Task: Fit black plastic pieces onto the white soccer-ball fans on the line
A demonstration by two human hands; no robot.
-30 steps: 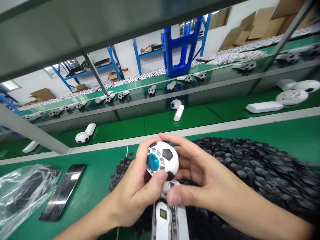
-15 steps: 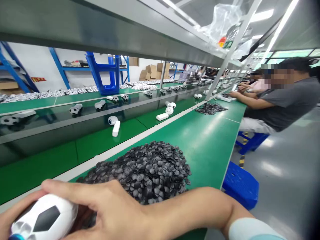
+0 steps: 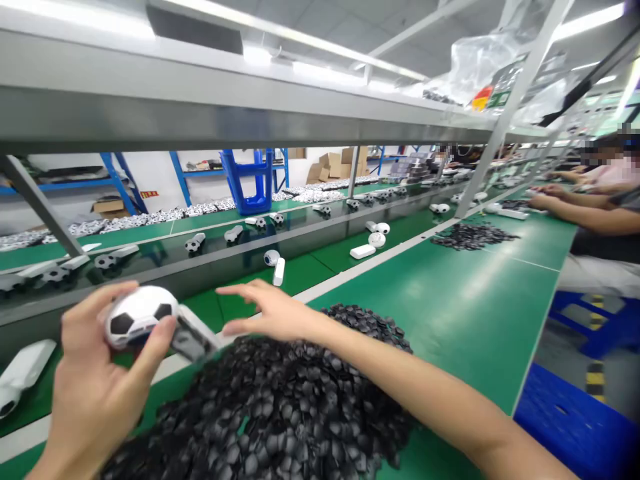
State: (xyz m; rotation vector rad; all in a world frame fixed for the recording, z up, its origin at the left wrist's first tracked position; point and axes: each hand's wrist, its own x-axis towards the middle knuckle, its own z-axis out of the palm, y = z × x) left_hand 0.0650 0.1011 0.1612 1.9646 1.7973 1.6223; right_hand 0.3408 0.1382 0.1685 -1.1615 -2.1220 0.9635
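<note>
My left hand grips a white ball with black patches, which has a white and grey handle-like part sticking out to the right. My right hand holds nothing; its thumb and fingers are spread just right of that part, above the far edge of the pile. Below both hands a big pile of small black pieces covers the near green table. Beyond my right hand, a ball and a white block lie on the green strip.
A second black pile lies farther along the table. Several ball-and-handle items rest on the dark belt. A grey shelf beam runs overhead. A co-worker's arm reaches in at the right, near blue stools.
The view has swung left and up. My left hand has raised the ball, and its handle-like part now shows. My right hand has come off the ball and opened, reaching over the pile.
</note>
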